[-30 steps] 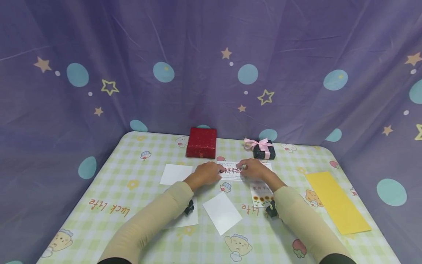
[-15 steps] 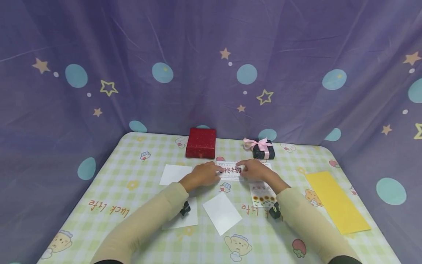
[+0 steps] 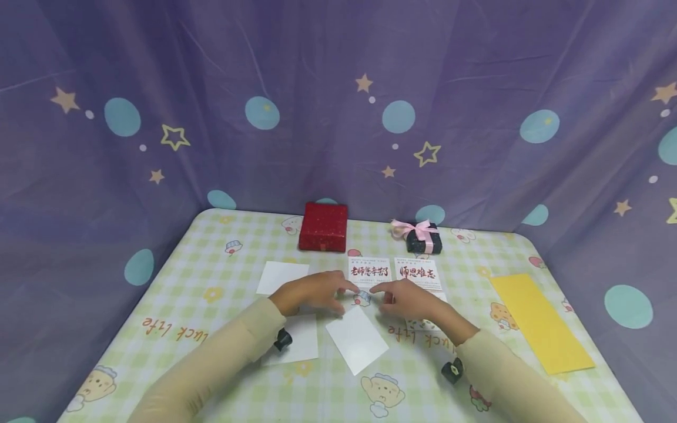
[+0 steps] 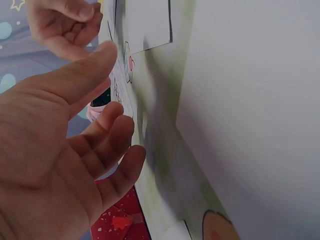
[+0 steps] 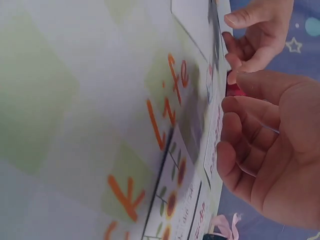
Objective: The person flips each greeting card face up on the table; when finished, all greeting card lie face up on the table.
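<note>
My left hand (image 3: pixel 312 292) hovers over the table between the blank white cards, fingers loosely bent and holding nothing. Opposite it, my right hand (image 3: pixel 415 302) hangs with relaxed fingers, also holding nothing. Just beyond the fingertips lie two cards with red writing, the left card (image 3: pixel 368 279) and the right card (image 3: pixel 416 281). Below the right one, a sunflower card (image 5: pixel 172 200) is partly hidden by my right hand in the head view. A tilted blank white card (image 3: pixel 357 341) lies nearer me, between the forearms.
More blank white cards, an upper one (image 3: pixel 280 275) and a lower one (image 3: pixel 304 341), lie at the left. A red box (image 3: pixel 324 227) and a black box with pink ribbon (image 3: pixel 423 239) stand at the back. A yellow sheet (image 3: pixel 542 323) lies right, on the checked tablecloth (image 3: pixel 174 364).
Both hands have let go of the left red-lettered card and drawn back toward me. That card and the one beside it are now uncovered; the card stays in place.
</note>
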A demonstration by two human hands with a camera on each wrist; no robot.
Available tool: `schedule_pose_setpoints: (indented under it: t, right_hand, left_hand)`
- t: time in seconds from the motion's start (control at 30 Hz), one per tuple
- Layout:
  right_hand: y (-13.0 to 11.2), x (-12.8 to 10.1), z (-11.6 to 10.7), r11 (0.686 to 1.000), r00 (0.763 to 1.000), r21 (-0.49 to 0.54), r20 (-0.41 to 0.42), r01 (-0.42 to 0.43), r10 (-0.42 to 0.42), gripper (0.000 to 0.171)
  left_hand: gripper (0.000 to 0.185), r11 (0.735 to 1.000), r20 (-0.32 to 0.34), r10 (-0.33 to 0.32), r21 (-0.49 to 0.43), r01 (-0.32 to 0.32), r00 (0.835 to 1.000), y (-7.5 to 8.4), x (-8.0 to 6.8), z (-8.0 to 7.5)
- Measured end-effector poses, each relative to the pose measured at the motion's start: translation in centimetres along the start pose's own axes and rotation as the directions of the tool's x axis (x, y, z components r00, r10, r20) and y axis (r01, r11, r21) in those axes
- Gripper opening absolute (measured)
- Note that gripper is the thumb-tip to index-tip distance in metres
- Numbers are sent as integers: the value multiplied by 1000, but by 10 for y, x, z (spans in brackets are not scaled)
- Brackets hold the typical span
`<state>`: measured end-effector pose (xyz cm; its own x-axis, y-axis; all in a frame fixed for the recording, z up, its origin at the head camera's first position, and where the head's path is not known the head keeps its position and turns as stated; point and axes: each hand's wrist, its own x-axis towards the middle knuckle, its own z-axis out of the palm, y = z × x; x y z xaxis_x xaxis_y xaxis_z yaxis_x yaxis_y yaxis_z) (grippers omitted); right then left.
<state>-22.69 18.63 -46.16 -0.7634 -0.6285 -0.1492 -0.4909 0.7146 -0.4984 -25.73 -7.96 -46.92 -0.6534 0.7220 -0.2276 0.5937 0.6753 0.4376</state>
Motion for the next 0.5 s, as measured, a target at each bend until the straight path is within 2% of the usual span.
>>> schedule_pose_setpoints:
  t: [0.23, 0.5]
  right_hand:
    - [-8, -12, 12, 999, 999, 28, 20, 30, -31, 46]
    - [-13, -24, 25, 998, 999, 48, 39, 27, -29, 48]
  left_hand:
    - [72, 999, 84, -35, -33, 38, 996, 7, -8, 1]
    - [77, 997, 101, -39, 69, 32, 994, 11, -10, 5]
